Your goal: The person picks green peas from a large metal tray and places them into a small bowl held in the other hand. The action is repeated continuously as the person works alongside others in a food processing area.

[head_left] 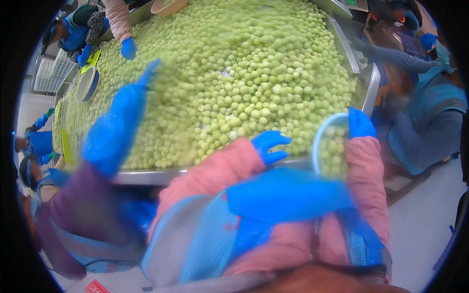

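Observation:
A broad metal-edged sorting table [154,178] is heaped with small round pale-green fruits [263,106]. My left hand [271,146], in a blue glove and pink sleeve, is over the fruits at the near edge, its fingers apart and nothing held. To its right, my right hand [361,123], also blue-gloved, grips the rim of a light-blue plastic basin [316,141]. Similar green fruits lie in the basin, which is tilted beside the table's near right corner. Part of the basin is hidden by my right sleeve and a blue apron.
A co-worker's blue-sleeved arm [113,124] reaches over the fruits at left, blurred. Another gloved hand [128,48] is at the far left side. Basins [88,84] sit along the far edges. A co-worker in a blue vest [425,121] is close at right. White crates [51,75] stand far left.

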`<action>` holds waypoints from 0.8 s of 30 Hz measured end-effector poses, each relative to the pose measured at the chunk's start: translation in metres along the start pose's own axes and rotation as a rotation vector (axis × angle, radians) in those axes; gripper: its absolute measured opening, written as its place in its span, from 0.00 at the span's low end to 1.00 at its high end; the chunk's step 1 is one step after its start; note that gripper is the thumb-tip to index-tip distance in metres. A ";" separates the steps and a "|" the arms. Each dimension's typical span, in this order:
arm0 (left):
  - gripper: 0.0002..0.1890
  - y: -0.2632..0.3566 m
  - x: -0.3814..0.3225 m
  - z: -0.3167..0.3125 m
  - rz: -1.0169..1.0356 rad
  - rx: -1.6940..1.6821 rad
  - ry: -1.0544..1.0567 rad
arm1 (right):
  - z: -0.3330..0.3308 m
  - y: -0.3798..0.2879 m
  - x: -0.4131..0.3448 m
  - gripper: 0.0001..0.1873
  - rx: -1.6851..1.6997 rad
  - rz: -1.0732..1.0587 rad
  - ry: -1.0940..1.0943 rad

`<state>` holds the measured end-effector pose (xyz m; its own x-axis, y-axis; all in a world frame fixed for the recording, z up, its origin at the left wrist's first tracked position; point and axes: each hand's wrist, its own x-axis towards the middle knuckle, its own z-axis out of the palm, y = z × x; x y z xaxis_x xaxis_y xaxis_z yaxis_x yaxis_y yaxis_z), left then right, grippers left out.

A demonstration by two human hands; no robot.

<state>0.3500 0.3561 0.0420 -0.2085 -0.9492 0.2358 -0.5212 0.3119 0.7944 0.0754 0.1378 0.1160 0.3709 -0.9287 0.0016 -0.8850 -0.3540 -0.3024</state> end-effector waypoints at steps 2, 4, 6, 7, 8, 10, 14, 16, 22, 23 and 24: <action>0.24 0.004 -0.012 0.009 0.020 0.041 0.066 | 0.005 -0.002 -0.006 0.22 -0.037 -0.022 0.037; 0.24 0.014 -0.017 0.011 0.005 0.035 0.140 | 0.006 -0.014 -0.010 0.23 -0.090 0.004 0.029; 0.27 0.024 -0.020 0.008 -0.032 -0.021 0.166 | 0.005 -0.026 -0.014 0.24 -0.167 0.086 -0.020; 0.27 0.027 -0.022 0.010 -0.034 -0.036 0.165 | 0.007 -0.025 -0.015 0.25 -0.172 0.088 -0.026; 0.27 0.029 -0.022 0.013 -0.035 -0.052 0.164 | 0.010 -0.020 -0.015 0.25 -0.178 0.091 -0.032; 0.30 0.038 -0.028 0.014 -0.029 -0.074 0.177 | 0.016 -0.011 -0.015 0.25 -0.181 0.030 -0.019; 0.39 0.035 -0.041 0.018 -0.022 -0.146 0.233 | 0.023 -0.001 -0.013 0.24 -0.177 -0.048 -0.035; 0.43 0.034 -0.045 0.019 -0.048 -0.188 0.226 | 0.025 0.001 -0.009 0.24 -0.160 -0.035 -0.065; 0.58 0.043 -0.048 0.017 -0.280 -0.489 0.276 | 0.024 0.000 -0.012 0.22 -0.116 -0.065 -0.027; 0.60 0.042 -0.049 0.019 -0.294 -0.543 0.303 | 0.027 0.001 -0.014 0.22 -0.134 -0.102 0.014; 0.60 0.042 -0.047 0.019 -0.247 -0.534 0.345 | 0.028 0.002 -0.014 0.22 -0.154 -0.139 0.056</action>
<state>0.3225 0.4148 0.0532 0.1856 -0.9768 0.1069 -0.0214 0.1047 0.9943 0.0762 0.1532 0.0891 0.4796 -0.8731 0.0876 -0.8607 -0.4875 -0.1467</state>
